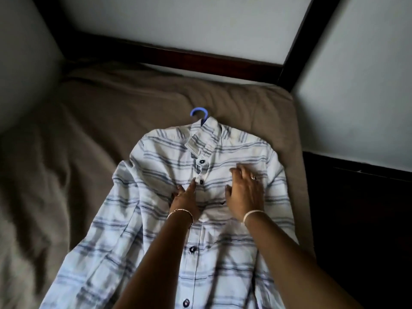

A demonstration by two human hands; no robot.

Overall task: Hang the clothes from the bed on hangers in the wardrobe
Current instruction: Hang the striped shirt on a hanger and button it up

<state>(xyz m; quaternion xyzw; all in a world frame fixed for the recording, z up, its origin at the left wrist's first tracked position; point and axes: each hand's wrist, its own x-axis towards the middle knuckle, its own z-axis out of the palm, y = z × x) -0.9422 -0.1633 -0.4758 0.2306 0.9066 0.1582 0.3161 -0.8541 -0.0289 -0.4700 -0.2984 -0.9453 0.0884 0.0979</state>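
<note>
Already on a blue hanger (199, 113), shirt (156, 219) lies on bed (89, 130) — left hand (185, 201), right hand (244, 195) released; touching its front.

No text, label, brand, number or sign can be read. The white, blue-striped button-up shirt (211, 241) lying on the bed carries a small dark mark (223, 203) on its chest. The mark is too small and blurred to tell whether it is a logo or lettering.

Dim room; pale wall (178, 23); dark wooden frame (200, 58).
</note>
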